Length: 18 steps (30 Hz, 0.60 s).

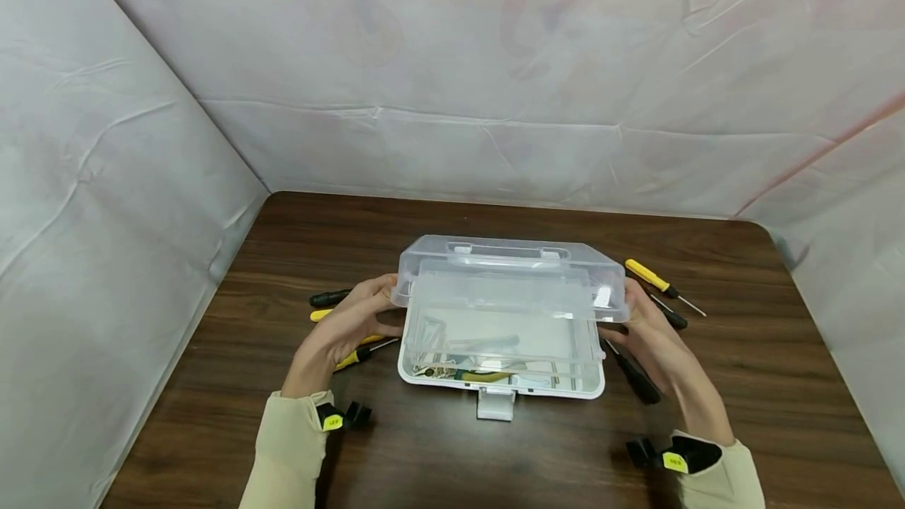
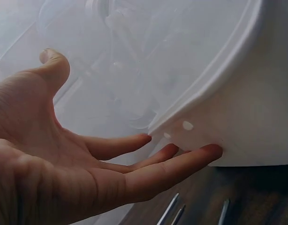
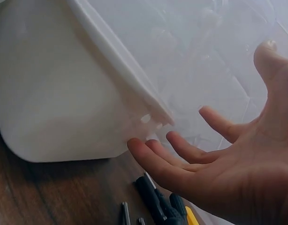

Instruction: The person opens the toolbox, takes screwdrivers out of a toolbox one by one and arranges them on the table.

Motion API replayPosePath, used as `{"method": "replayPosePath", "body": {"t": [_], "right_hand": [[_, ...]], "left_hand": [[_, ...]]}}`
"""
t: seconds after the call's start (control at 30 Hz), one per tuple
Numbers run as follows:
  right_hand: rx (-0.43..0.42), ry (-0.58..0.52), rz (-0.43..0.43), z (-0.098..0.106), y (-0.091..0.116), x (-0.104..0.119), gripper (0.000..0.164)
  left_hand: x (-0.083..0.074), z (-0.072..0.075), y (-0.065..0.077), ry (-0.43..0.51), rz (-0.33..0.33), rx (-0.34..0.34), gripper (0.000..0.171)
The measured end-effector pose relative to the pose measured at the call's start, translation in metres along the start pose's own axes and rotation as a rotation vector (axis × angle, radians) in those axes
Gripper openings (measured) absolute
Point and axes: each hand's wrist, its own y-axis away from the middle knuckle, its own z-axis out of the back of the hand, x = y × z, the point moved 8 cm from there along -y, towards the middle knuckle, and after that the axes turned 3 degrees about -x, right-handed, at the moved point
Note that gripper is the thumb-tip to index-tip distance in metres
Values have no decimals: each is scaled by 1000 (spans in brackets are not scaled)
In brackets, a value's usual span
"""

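A white toolbox (image 1: 404,368) stands in the middle of the table with its clear lid (image 1: 509,251) raised at the back. Inside, behind translucent plastic, lie a yellow-green handled tool (image 1: 484,376) and several small metal pieces. Its white latch (image 1: 496,405) hangs down in front. At the left end is my left hand (image 1: 357,320), thumb spread, with extended fingertips right at the white wall (image 2: 256,117). My right hand (image 1: 654,336) mirrors it at the right end, fingers stretched toward the other side wall (image 3: 55,103). Neither hand's fingers curl round the box.
Left of the box, partly behind my left hand, lie a black-handled tool (image 1: 329,298) and a yellow-and-black screwdriver (image 1: 346,360). On the right are a yellow screwdriver (image 1: 646,274) and black-handled screwdrivers (image 1: 639,379). White sheeting (image 1: 452,155) surrounds the wooden table (image 1: 424,462).
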Motion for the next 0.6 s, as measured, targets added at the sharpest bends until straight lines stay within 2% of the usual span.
{"method": "replayPosePath", "body": {"t": [0.23, 0.47, 0.6], "right_hand": [[28, 49, -6, -1, 7, -6, 51], [1, 39, -36, 1, 14, -14, 63], [-7, 46, -48, 1, 17, -19, 56]], "left_hand": [[7, 1, 5, 15, -7, 10, 92], [16, 0, 8, -10, 13, 6, 85], [20, 2, 10, -41, 12, -5, 80]]}}
